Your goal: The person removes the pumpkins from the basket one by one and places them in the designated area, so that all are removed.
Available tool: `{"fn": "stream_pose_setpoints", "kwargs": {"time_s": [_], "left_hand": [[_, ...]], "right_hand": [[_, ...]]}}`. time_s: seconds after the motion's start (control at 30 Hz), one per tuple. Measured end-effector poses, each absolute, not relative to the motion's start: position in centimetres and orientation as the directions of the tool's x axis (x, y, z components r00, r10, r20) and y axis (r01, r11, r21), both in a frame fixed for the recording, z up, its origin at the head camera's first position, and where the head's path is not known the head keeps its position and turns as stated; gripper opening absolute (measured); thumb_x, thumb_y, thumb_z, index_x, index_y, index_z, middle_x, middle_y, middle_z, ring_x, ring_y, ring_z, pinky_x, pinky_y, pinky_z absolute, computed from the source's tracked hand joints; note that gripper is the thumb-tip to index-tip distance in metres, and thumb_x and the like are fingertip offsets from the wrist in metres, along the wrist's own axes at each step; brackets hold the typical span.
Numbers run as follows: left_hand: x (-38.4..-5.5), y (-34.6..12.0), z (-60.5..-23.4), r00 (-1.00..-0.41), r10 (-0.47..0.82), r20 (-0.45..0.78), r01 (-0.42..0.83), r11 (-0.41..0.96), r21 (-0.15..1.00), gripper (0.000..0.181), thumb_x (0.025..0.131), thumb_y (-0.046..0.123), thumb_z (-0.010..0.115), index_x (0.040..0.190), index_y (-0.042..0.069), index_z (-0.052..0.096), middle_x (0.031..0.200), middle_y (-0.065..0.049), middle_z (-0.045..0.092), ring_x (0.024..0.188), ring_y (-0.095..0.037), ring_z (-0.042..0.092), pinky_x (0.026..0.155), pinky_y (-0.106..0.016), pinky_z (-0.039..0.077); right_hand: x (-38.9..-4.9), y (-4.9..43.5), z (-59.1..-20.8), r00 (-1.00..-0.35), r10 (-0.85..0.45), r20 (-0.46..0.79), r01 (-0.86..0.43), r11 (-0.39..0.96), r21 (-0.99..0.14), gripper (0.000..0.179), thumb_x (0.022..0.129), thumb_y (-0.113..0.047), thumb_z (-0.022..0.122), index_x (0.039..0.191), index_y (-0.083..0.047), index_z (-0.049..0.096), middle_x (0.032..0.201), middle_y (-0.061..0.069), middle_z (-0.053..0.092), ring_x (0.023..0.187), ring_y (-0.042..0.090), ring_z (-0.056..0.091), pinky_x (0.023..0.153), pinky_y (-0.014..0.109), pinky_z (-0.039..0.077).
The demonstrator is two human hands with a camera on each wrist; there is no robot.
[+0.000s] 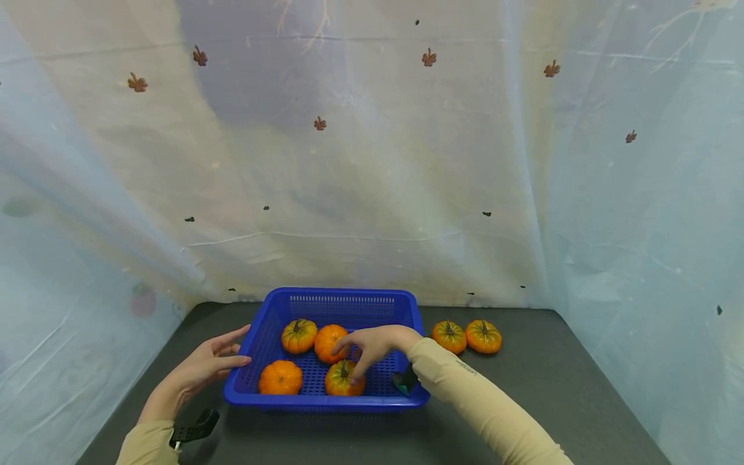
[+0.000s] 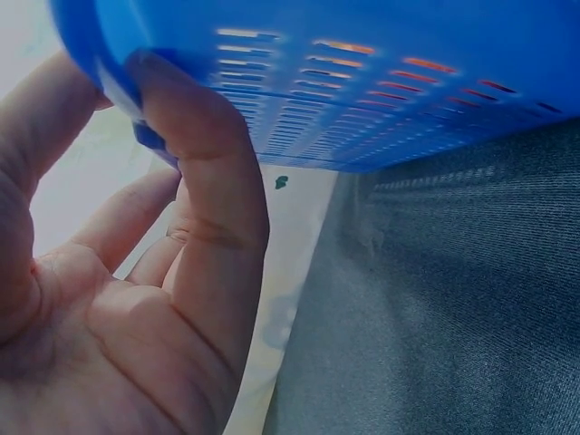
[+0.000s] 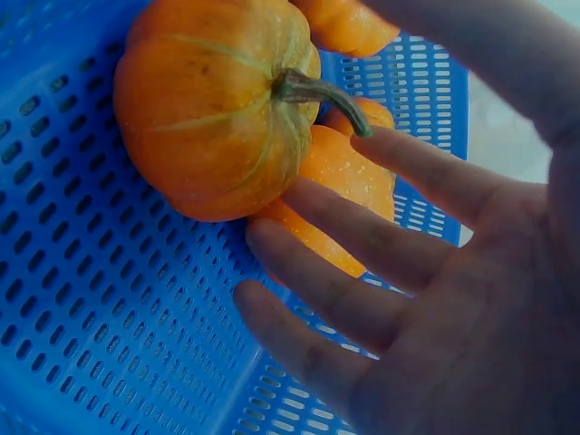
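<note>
A blue plastic basket [image 1: 343, 400] with slotted walls stands on the dark table, holding several small orange pumpkins. My left hand [image 1: 200, 371] grips its left rim; in the left wrist view the thumb and a finger [image 2: 213, 181] meet the blue rim. Inside the basket, my right hand [image 1: 374, 345] hangs over the front right pumpkin [image 1: 337, 381], fingers spread. The right wrist view shows that pumpkin [image 3: 208, 109] with a curved green stem, fingertips beside it and not wrapped around it. Also in the basket are an orange pumpkin [image 1: 281, 378] at front left and a green-streaked one [image 1: 299, 336] behind.
Two more pumpkins, one [image 1: 449, 336] and its neighbour [image 1: 484, 336], sit side by side on the table [image 1: 546, 387] right of the basket. A pale plastic sheet [image 1: 372, 161] with leaf prints hangs behind and at both sides.
</note>
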State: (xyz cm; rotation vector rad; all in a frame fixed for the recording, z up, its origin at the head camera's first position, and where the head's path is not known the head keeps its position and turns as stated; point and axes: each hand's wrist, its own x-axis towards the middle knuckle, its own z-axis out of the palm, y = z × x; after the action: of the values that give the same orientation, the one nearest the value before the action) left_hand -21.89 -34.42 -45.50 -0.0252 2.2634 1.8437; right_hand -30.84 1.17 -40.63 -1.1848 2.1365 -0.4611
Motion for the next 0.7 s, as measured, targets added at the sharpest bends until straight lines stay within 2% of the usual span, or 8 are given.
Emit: {"fn": "stream_pose_setpoints", "kwargs": {"time_s": [0.37,0.6,0.7], "left_hand": [[-22.0,-34.6,-45.7,-0.974,0.134,-0.184,-0.155,0.2,0.967,0.083,0.09,0.021,0.069,0.154,0.009,0.017,0.108,-0.019,0.058,0.097,-0.03,0.062,0.083,-0.045,0.053],[-22.0,-34.8,-45.7,-0.971,0.15,-0.185,-0.155,0.193,0.969,0.083,0.09,0.02,0.068,0.154,0.009,0.016,0.108,-0.018,0.059,0.097,-0.03,0.062,0.083,-0.045,0.053],[-22.0,-34.8,-45.7,-0.971,0.159,-0.179,-0.149,0.185,0.971,0.082,0.091,0.019,0.067,0.154,0.009,0.016,0.107,-0.019,0.058,0.097,-0.031,0.063,0.083,-0.045,0.053]], "right_hand": [[-31.2,0.5,-40.9,-0.455,-0.78,-0.43,-0.534,0.625,-0.569,0.059,0.087,-0.052,0.063,0.136,-0.02,0.054,0.131,-0.005,0.051,0.118,0.011,0.048,0.094,0.031,0.044],[-31.5,-0.1,-41.4,-0.475,-0.73,-0.492,-0.429,0.68,-0.595,0.059,0.088,-0.061,0.055,0.134,-0.023,0.055,0.133,-0.004,0.05,0.115,0.015,0.052,0.091,0.04,0.048],[-31.4,-0.4,-41.8,-0.477,-0.712,-0.515,-0.399,0.698,-0.595,0.063,0.087,-0.063,0.054,0.137,-0.023,0.053,0.138,-0.002,0.047,0.12,0.018,0.049,0.092,0.043,0.047]]}}
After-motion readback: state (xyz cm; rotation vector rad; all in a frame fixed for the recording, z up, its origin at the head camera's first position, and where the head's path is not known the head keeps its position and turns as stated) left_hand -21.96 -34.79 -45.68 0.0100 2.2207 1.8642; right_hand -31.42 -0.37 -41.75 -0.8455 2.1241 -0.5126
